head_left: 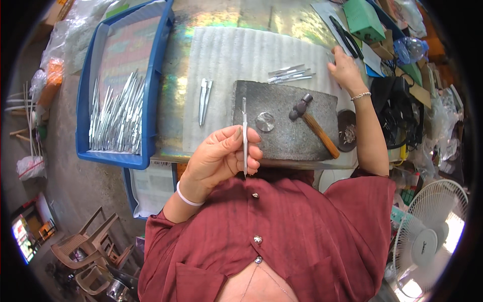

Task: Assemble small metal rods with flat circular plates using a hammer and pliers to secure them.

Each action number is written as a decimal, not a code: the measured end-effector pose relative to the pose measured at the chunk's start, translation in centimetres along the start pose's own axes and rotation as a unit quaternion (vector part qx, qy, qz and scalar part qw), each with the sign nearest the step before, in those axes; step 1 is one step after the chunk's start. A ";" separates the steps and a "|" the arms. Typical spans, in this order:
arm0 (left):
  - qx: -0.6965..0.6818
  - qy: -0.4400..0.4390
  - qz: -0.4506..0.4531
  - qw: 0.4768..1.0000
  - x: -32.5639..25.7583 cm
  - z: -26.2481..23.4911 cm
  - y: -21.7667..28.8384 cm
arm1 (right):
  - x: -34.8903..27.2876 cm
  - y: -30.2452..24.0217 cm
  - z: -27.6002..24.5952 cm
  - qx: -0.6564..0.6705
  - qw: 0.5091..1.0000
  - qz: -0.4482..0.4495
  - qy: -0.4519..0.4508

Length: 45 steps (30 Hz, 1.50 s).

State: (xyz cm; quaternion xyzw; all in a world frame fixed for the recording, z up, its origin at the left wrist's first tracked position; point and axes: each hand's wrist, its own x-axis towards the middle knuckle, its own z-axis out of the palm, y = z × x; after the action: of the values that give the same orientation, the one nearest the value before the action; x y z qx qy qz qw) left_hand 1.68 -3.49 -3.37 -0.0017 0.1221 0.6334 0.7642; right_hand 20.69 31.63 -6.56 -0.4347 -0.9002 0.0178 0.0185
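Observation:
My left hand [221, 153] is closed around a slim silver metal piece [245, 136], held upright above the near edge of a dark stone slab [282, 143]. At the far right, my right hand [347, 73] has its fingers curled at the white foam mat's edge; something thin and greyish seems to be between thumb and forefinger, too faint to name. A hammer [317, 131] with a wooden handle lies on the slab beside a round shiny metal disc [264, 122]. Several similar silver pieces [292, 74] lie beyond the slab, and a narrow pair [205, 102] rests to its left.
A blue tray [152, 100] at left holds many silver pieces. On the right are a dark round dish [346, 123] of small bits, a black-handled tool [347, 38], a green box [364, 20] and a plastic bottle [410, 49]. A white fan [427, 241] stands at lower right.

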 end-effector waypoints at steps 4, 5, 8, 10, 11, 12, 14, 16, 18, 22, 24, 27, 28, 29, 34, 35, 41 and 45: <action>-0.015 -0.009 0.015 1.000 -0.5 -0.2 0.2 | 1.2 -0.2 1.2 -0.043 0.998 -0.039 -0.029; -0.021 -0.011 0.017 1.000 -0.5 -0.3 0.3 | 1.4 -0.2 1.4 -0.041 0.998 -0.027 -0.031; -0.022 -0.025 0.025 0.999 -0.7 -0.6 0.4 | 1.5 0.5 1.2 -0.022 0.998 -0.051 0.004; -0.018 -0.039 0.031 0.999 -0.7 -0.6 0.6 | 0.9 0.5 0.4 -0.005 0.995 -0.087 0.041; -0.013 -0.040 0.034 0.999 -0.7 -0.6 0.7 | 0.4 -0.1 -1.4 0.029 0.995 -0.072 0.058; -0.008 -0.043 0.035 0.998 -0.6 -0.5 0.9 | -0.5 -0.9 -3.5 0.063 0.994 -0.056 0.075; 0.000 -0.026 0.038 0.999 -0.5 -0.7 1.1 | -3.7 -4.5 -8.3 0.217 0.975 -0.015 0.043; 0.009 -0.009 0.036 0.999 -0.5 -0.9 1.1 | -7.0 -6.8 -10.6 0.411 0.911 -0.037 -0.014; 0.031 0.024 0.051 0.998 -0.3 -1.0 1.2 | -10.6 -10.0 -11.8 0.531 0.841 -0.037 -0.093; 0.233 0.109 0.084 0.963 0.1 0.9 0.5 | -13.5 -14.2 -10.7 0.569 0.784 -0.198 -0.149; 0.296 0.103 0.105 0.944 0.0 1.4 0.1 | -14.1 -15.5 -9.5 0.583 0.778 -0.181 -0.145; 0.406 0.132 0.177 0.887 -0.1 3.1 -0.6 | -15.0 -16.8 -8.5 0.619 0.766 -0.131 -0.115; 0.407 0.134 0.177 0.886 -0.2 2.8 -0.5 | -15.1 -17.1 -8.2 0.638 0.758 -0.099 -0.093; 0.494 0.107 0.193 0.841 -0.4 2.4 -0.3 | -15.1 -17.3 -8.2 0.639 0.757 -0.099 -0.094; 0.562 0.125 0.222 0.787 -0.7 3.4 -0.9 | -14.9 -17.6 -7.8 0.594 0.781 -0.189 -0.012; 0.562 0.124 0.221 0.788 -0.7 3.4 -1.0 | -15.0 -17.6 -7.8 0.595 0.781 -0.189 -0.012; 0.634 0.074 0.246 0.730 -0.4 3.8 -0.8 | -15.7 -18.0 -8.0 0.596 0.785 -0.172 -0.004; 0.666 0.059 0.246 0.702 -0.4 4.2 -0.7 | -16.0 -17.9 -8.0 0.589 0.790 -0.167 0.007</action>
State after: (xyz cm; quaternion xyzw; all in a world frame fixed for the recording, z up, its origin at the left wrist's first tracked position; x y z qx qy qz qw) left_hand 3.08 -3.36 0.62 0.5006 0.5531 0.5506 0.3746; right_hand 17.05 8.10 2.02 -0.1822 -0.7736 0.5384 0.2801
